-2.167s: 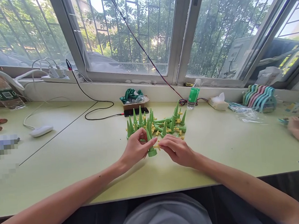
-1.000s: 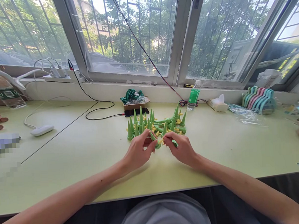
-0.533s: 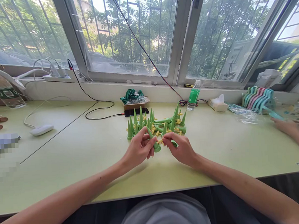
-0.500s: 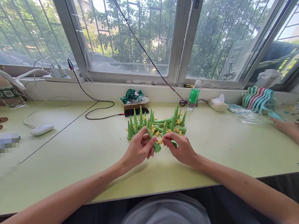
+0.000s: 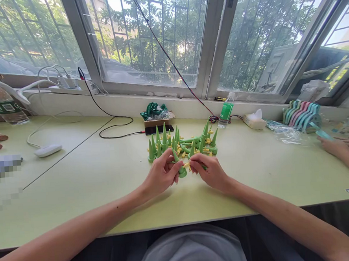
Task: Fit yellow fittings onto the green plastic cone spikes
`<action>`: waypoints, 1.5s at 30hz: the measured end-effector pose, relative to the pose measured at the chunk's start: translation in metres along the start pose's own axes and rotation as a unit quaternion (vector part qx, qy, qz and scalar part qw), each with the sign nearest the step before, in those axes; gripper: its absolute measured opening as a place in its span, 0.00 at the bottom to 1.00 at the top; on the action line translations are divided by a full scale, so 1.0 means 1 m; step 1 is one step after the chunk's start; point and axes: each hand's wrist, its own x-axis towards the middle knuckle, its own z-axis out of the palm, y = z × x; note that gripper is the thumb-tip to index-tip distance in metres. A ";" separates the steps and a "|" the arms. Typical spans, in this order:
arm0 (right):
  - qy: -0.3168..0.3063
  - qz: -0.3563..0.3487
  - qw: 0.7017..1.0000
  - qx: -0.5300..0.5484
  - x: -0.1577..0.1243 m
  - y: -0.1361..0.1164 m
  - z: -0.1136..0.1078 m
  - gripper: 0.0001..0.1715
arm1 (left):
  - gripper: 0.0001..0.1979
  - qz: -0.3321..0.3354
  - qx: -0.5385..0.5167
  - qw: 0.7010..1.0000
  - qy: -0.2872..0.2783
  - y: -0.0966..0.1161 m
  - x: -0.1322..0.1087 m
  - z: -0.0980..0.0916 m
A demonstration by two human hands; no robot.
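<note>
Near the middle of the pale green table [image 5: 108, 205], my left hand [image 5: 163, 170] is closed around a green cone [image 5: 182, 171], its tip pointing up and to the left. A small yellow piece [image 5: 186, 165] sits at the cone's side, between the two hands. The fingertips of my right hand [image 5: 208, 169] are pinched on that yellow piece. Just beyond both hands stands a cluster of green cones [image 5: 164, 137] with yellow pieces among them; some cones are upright, others lie on their sides.
Behind the cones are a black phone [image 5: 159, 130], a small box with green wrapping [image 5: 156, 123], a bottle [image 5: 225, 111] and a tissue box [image 5: 254, 121]. Colourful hangers [image 5: 302, 115] and another person's hands [image 5: 335, 146] are at the right. A white mouse [image 5: 48, 150] lies left.
Both hands keep nearly the same place and hold. The other person's hand at the far right has shifted slightly to the right.
</note>
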 end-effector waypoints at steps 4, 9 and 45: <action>-0.014 0.006 1.000 -0.007 -0.001 0.002 0.000 0.12 | 0.13 0.003 0.038 0.999 0.014 -0.002 -0.001 0.000; -0.010 -0.035 0.998 -0.049 0.000 0.004 -0.001 0.07 | 0.16 -0.004 0.009 0.999 0.043 0.003 0.003 -0.001; -0.085 -0.060 0.987 -0.123 -0.005 0.008 -0.001 0.21 | 0.11 0.103 0.231 0.967 -0.040 0.001 -0.005 -0.001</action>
